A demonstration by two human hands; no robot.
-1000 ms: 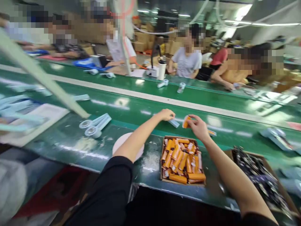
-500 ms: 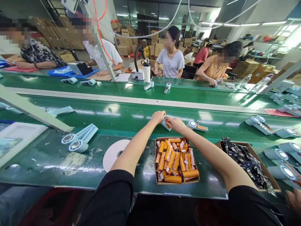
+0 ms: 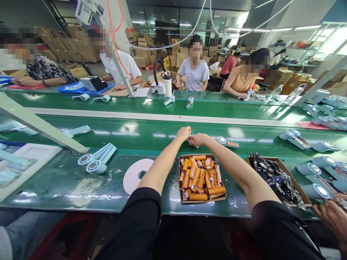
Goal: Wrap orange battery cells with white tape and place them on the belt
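Note:
Out over the green conveyor belt, both my hands meet at a light-blue handheld fan [image 3: 194, 145] whose open handle shows a bit of orange battery [image 3: 191, 140]. My left hand [image 3: 184, 133] is closed at the fan's far left end, its fingertips hidden behind the hand. My right hand [image 3: 200, 139] has its fingers bent down onto the battery in the handle. Just right of it lies another handheld fan [image 3: 227, 142] with an orange battery in its open handle. Below my forearms stands a cardboard box [image 3: 203, 200] full of orange-wrapped batteries [image 3: 200, 177].
A box of black circuit boards [image 3: 276, 177] stands on the right, with several fans [image 3: 316, 191] and a co-worker's hand [image 3: 332, 216] beyond. Left are a white disc [image 3: 132, 177], two fans [image 3: 96, 159] and a slanted post [image 3: 43, 122]. Co-workers sit across the belt.
My right hand has turned lower over the handle, covering more of it. The view has shifted slightly. At the right edge, the co-worker's hand shows more fully.

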